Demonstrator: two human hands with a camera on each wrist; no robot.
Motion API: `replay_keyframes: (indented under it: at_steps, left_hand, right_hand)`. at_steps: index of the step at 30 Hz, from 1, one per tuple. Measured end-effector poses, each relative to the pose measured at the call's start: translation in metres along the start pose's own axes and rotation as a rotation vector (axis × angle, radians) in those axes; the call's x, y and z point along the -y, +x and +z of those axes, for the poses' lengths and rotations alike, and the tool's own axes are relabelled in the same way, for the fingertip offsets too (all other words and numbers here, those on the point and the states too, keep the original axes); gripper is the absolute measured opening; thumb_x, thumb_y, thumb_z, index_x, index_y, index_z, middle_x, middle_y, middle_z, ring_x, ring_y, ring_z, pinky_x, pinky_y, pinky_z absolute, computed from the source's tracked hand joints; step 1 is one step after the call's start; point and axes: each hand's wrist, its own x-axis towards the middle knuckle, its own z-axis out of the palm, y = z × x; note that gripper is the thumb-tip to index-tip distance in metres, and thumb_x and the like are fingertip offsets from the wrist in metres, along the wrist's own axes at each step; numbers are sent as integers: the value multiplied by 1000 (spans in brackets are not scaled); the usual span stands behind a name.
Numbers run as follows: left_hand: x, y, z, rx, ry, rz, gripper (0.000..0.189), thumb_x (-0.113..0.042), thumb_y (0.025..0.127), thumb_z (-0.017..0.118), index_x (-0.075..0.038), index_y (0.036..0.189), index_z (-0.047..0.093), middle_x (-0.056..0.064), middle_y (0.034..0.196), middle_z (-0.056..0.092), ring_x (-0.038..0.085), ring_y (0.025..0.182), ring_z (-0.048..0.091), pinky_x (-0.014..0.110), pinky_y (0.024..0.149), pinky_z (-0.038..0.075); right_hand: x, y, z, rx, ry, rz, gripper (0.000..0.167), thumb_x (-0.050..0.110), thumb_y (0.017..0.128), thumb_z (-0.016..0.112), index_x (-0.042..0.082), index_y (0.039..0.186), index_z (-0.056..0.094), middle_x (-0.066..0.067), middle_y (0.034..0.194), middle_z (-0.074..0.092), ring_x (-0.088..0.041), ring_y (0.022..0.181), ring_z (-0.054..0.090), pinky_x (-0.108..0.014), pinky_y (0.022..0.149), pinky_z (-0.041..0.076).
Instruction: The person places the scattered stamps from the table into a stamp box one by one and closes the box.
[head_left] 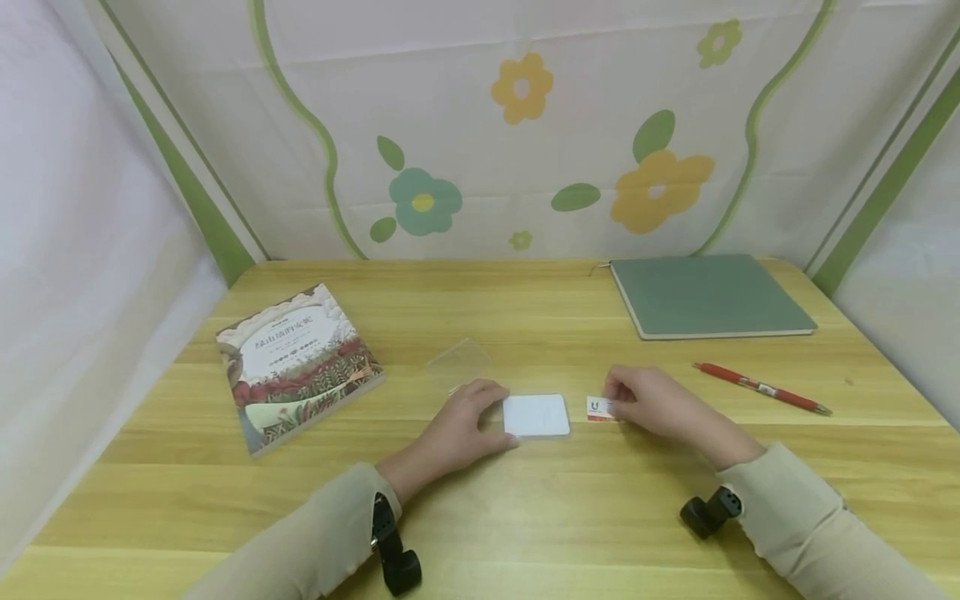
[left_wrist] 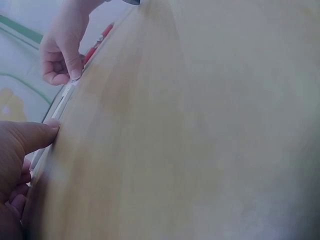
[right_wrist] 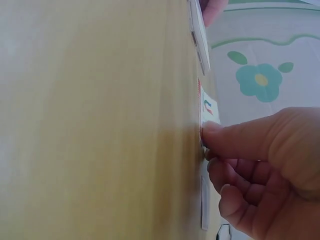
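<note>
Near the middle of the table lies a small white rectangular card case (head_left: pixel 536 415) with rounded corners and a clear rim. My left hand (head_left: pixel 463 427) holds it at its left end, thumb at the near corner and fingers at the far one. Just to the right, my right hand (head_left: pixel 656 407) pinches a small white card (head_left: pixel 597 407) with a logo and a red strip between thumb and fingers. In the right wrist view the card (right_wrist: pixel 207 106) stands out past the thumb tip, low over the wood and apart from the case. The fingers cover its right end.
Behind the left hand lies a clear plastic cover (head_left: pixel 461 360). An illustrated book (head_left: pixel 300 367) is on the left of the wooden table (head_left: pixel 480 517). A green notebook (head_left: pixel 708 296) sits back right, with a red pen (head_left: pixel 761 388) in front of it. Flowered cloth hangs behind.
</note>
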Motion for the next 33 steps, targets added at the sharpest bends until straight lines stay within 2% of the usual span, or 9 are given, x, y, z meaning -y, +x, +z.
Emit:
replay_keyframes:
  at_steps: [6, 12, 17, 25, 33]
  left_hand:
    - [2, 0, 1, -11, -2, 9, 61, -30, 76, 75, -5, 128, 53, 8, 129, 51, 26, 120, 46, 42, 102, 39]
    - [2, 0, 2, -11, -7, 13, 61, -30, 77, 75, -5, 129, 53, 8, 128, 51, 25, 119, 47, 41, 101, 40]
    - [3, 0, 2, -7, -3, 16, 62, -29, 77, 74, -4, 129, 52, 8, 128, 51, 25, 120, 47, 41, 102, 39]
    - [3, 0, 3, -8, 4, 22, 60, -29, 78, 74, -4, 129, 53, 8, 128, 51, 25, 120, 46, 42, 101, 39]
    - [4, 0, 3, -9, 14, 28, 61, -30, 78, 73, -4, 129, 52, 8, 129, 50, 25, 121, 46, 41, 102, 39]
  right_hand:
    - [-5, 1, 1, -2, 35, 3, 8, 8, 85, 63, 12, 82, 56, 2, 73, 54, -14, 68, 47, -26, 60, 41]
    - [-5, 2, -1, 15, 98, 46, 4, 10, 85, 63, 10, 84, 59, 0, 78, 57, -16, 71, 48, -28, 63, 42]
    - [-5, 3, -6, 21, 206, 88, 5, 14, 85, 63, 9, 86, 61, -3, 81, 58, -18, 74, 49, -29, 64, 42]
    - [-2, 2, -10, 23, 394, 150, 18, 20, 88, 62, 4, 95, 59, -7, 81, 55, -19, 72, 49, -28, 59, 45]
    - [6, 6, -9, 32, 461, 114, 20, 19, 87, 64, 1, 95, 59, -8, 83, 57, -20, 75, 51, -29, 64, 47]
